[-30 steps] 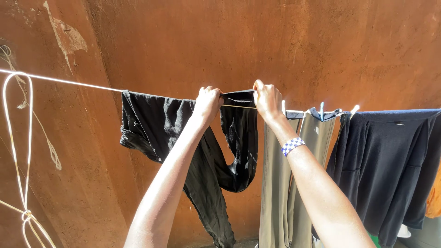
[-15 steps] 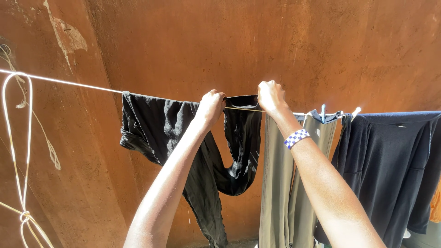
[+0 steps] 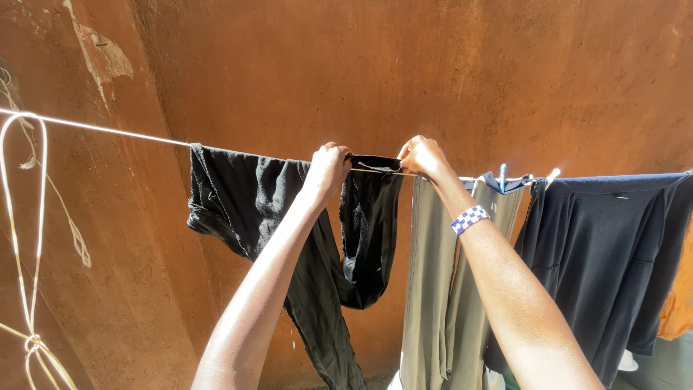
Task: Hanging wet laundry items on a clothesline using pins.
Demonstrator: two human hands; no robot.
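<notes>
The right hand [image 3: 424, 157] has dropped lower; both hands' fingers are clamped on the black garment [image 3: 289, 217], left hand [image 3: 328, 170] bunching it.

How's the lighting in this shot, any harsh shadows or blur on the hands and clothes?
Head view: hard sunlight, sharp focus, no blur; left hand and right hand brightly lit on the line; the black garment loses fold detail in shadow.

Sunlit rust-brown plastered wall [image 3: 447, 65]
</notes>
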